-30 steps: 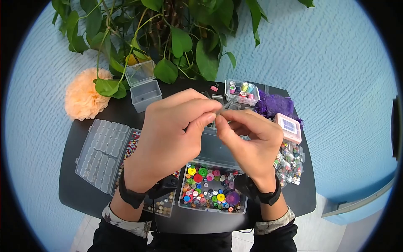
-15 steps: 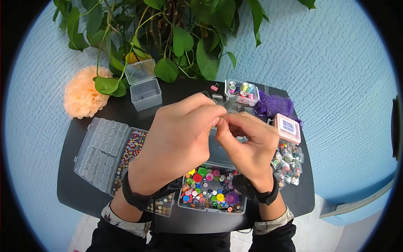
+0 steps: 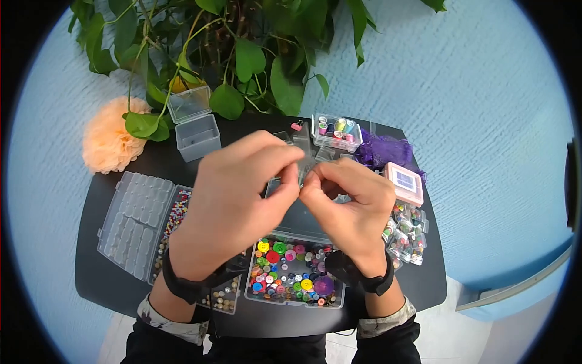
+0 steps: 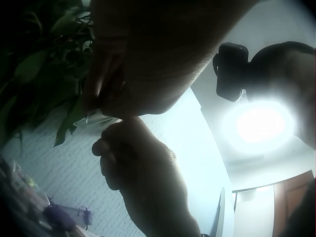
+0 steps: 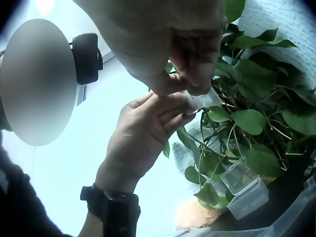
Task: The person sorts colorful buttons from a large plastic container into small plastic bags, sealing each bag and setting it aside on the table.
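Both hands are raised over the middle of the table with their fingertips close together. My left hand (image 3: 239,194) pinches a small clear plastic bag (image 3: 307,159) between thumb and forefinger. My right hand (image 3: 351,197) pinches at the bag's near edge, its thumb and forefinger beside the left fingertips. In the right wrist view the see-through bag (image 5: 211,100) sticks out past the fingers toward the plant. Fingers hide much of it. Below the hands lies an open clear box of colourful buttons (image 3: 295,299).
Left of the hands stands an open bead organizer (image 3: 134,224). Behind are an empty lidded clear box (image 3: 199,136), a box of thread spools (image 3: 336,133) and a leafy plant (image 3: 248,60). Purple mesh (image 3: 385,150), a pink case (image 3: 403,182) and several small filled bags (image 3: 407,233) sit right.
The bag has swung from slanting right to standing more upright between the hands. The fingertips have parted slightly, and the whole head view has shifted a little.
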Tool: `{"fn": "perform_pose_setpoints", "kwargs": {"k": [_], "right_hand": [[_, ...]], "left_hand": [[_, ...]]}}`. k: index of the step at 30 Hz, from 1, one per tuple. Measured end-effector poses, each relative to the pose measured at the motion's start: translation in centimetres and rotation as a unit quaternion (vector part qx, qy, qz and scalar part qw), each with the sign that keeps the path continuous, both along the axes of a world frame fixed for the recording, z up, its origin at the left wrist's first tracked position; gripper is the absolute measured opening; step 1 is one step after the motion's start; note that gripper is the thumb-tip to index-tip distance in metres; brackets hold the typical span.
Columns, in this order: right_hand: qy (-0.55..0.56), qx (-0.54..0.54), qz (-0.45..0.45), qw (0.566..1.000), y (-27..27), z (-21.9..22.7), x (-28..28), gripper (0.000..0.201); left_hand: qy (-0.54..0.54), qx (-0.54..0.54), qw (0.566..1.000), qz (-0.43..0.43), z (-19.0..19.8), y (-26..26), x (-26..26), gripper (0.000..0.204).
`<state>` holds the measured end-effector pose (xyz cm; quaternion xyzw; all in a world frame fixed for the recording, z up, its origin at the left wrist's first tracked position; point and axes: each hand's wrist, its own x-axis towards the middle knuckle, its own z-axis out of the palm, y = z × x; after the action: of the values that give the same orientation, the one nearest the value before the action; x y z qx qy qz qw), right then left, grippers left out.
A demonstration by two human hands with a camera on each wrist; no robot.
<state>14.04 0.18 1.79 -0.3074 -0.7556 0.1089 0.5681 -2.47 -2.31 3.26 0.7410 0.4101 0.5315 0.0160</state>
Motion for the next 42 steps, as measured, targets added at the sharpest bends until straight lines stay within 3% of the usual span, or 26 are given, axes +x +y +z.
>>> {"fn": "perform_pose_setpoints", "kwargs": {"k": [7, 9, 11, 13, 15, 17, 19, 20, 23, 29, 33, 35, 37, 42], "right_hand": [[-0.038, 0.004, 0.058, 0.998, -0.1, 0.7, 0.2, 0.011], [-0.004, 0.031, 0.049, 0.998, 0.3, 1.0, 0.4, 0.024], [-0.06, 0.034, 0.035, 0.997, 0.1, 1.5, 1.1, 0.055], [-0.114, 0.067, 0.023, 0.991, -0.1, 2.2, 1.0, 0.067], [-0.165, 0.118, 0.046, 0.978, 0.4, 2.0, 1.1, 0.074], [-0.176, 0.132, 0.027, 0.975, 0.2, 2.1, 1.1, 0.069], [-0.123, 0.059, 0.082, 0.987, 0.1, 1.1, 1.0, 0.062], [-0.112, 0.075, 0.072, 0.988, 0.0, 1.2, 0.7, 0.057], [-0.123, 0.078, 0.079, 0.986, 0.2, 1.0, 0.8, 0.058], [-0.155, 0.084, 0.092, 0.98, -0.5, 1.5, 0.4, 0.058], [-0.155, 0.091, 0.097, 0.979, -0.3, 1.2, 0.3, 0.06], [-0.152, 0.103, 0.074, 0.98, -0.5, 1.3, 0.2, 0.06], [-0.153, 0.119, 0.064, 0.979, -0.2, 1.3, 0.2, 0.059], [-0.161, 0.133, 0.032, 0.977, -0.2, 1.1, 0.1, 0.054]], "left_hand": [[-0.113, -0.112, 0.984, -0.081, 0.4, 0.2, -0.5, 0.015], [-0.164, -0.153, 0.97, -0.095, 0.8, 0.0, -0.8, 0.015], [-0.215, -0.194, 0.95, -0.112, 1.3, -0.3, -1.0, 0.015], [-0.266, -0.258, 0.913, -0.173, 1.7, -0.6, -1.3, 0.015], [-0.282, -0.259, 0.902, -0.199, 1.4, -0.6, -1.3, 0.015], [-0.294, -0.262, 0.891, -0.225, 1.3, -0.6, -1.3, 0.015], [-0.252, -0.283, 0.901, -0.212, 1.5, -0.7, -1.5, 0.015], [-0.255, -0.283, 0.9, -0.211, 1.5, -0.6, -1.6, 0.015], [-0.231, -0.278, 0.909, -0.208, 1.3, -0.4, -1.9, 0.017], [-0.198, -0.36, 0.884, -0.224, 1.6, -0.3, -2.0, 0.012], [-0.224, -0.378, 0.881, -0.177, 1.7, -0.5, -1.4, 0.008], [-0.215, -0.376, 0.886, -0.164, 1.7, -0.5, -1.2, 0.007], [-0.272, -0.35, 0.875, -0.194, 1.3, -0.3, -0.9, 0.006], [-0.252, -0.353, 0.882, -0.183, 1.1, 0.0, -0.9, 0.004]]}}
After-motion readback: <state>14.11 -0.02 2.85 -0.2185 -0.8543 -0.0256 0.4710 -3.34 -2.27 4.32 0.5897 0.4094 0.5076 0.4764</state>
